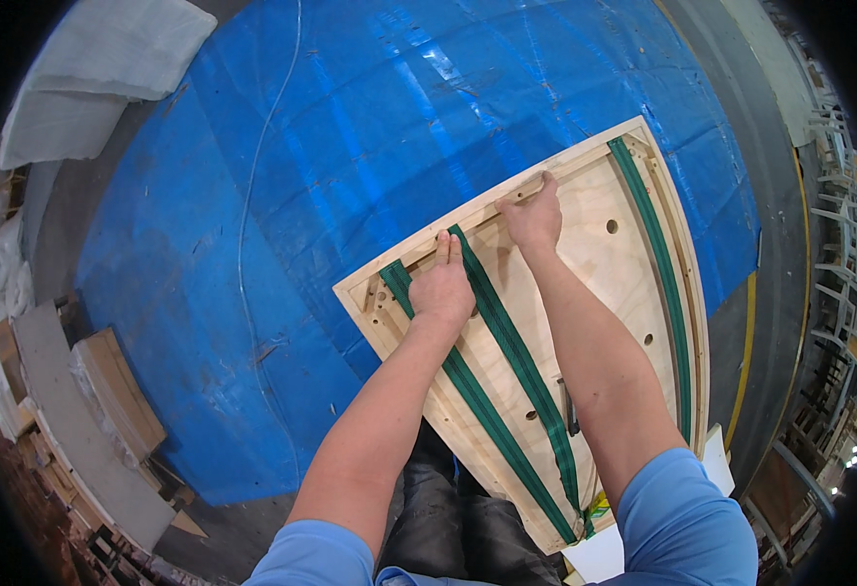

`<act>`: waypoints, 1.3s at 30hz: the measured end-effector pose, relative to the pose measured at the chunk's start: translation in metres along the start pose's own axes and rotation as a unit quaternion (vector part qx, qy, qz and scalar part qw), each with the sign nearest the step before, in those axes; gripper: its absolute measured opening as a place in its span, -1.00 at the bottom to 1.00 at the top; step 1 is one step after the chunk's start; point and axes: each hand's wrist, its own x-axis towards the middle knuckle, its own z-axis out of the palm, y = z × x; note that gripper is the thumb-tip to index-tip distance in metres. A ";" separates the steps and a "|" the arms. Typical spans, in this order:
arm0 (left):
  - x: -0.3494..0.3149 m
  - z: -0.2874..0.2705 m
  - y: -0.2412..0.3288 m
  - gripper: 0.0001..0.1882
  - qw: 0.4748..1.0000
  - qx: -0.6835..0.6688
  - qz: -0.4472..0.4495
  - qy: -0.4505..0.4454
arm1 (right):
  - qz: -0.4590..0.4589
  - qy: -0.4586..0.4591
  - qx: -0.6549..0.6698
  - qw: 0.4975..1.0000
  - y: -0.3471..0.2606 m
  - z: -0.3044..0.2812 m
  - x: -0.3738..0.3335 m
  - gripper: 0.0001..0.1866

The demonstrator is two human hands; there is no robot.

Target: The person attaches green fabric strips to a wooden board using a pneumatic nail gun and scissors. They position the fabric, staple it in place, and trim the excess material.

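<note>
A pale wooden frame (389, 252) with a plywood panel (585, 264) leans before me, its lower corner by my legs. Three green webbing straps run along it: a left strap (492, 425), a middle strap (521, 352) and a right strap (658, 234). My left hand (443, 288) lies over the panel between the left and middle straps. Two of its fingers stretch onto the far rail beside the middle strap's end; its thumb is hidden. My right hand (534, 217) grips the same rail further right, thumb and forefinger against the wood.
A blue sheet (204, 322) covers the floor, with a thin pale cord (248, 215) across it. A dark tool (570, 408) shows partly behind my right arm. White wrapped blocks (106, 68) stand far left, cardboard (121, 391) at left, stacked pale frames (838, 234) at right.
</note>
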 end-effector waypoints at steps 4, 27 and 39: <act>0.001 0.003 0.000 -0.23 1.000 -0.001 0.007 0.008 | 0.018 -0.012 -0.012 1.000 0.000 -0.003 0.000 0.05; 0.006 0.004 -0.004 -0.26 1.000 0.021 0.014 0.010 | -0.027 -0.074 -0.219 0.973 -0.015 -0.034 0.026 0.33; 0.005 0.003 -0.001 -0.27 1.000 0.020 0.006 0.018 | -0.022 -0.084 -0.218 0.972 -0.012 -0.036 0.029 0.39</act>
